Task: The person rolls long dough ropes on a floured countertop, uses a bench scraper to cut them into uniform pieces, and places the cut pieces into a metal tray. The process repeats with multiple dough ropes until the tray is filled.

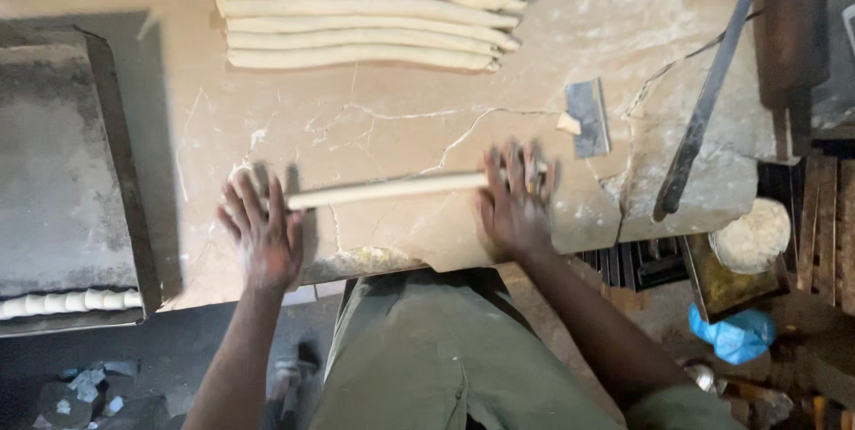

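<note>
A long thin rope of pale dough (387,190) lies across the cracked marble worktop (392,127). My left hand (261,232) presses flat on the rope's left end, fingers spread. My right hand (515,198) lies flat over its right end, blurred with motion. Neither hand grips anything. At the back of the worktop lies a stack of several finished dough ropes (365,7), side by side.
A dark metal baking tray (62,172) stands at the left with a twisted dough piece (71,303) at its near edge. A metal scraper (588,117), a long dark blade (699,114) and a rolling pin (788,34) lie at the right. A floured dough lump (751,236) and blue bag (735,336) sit lower right.
</note>
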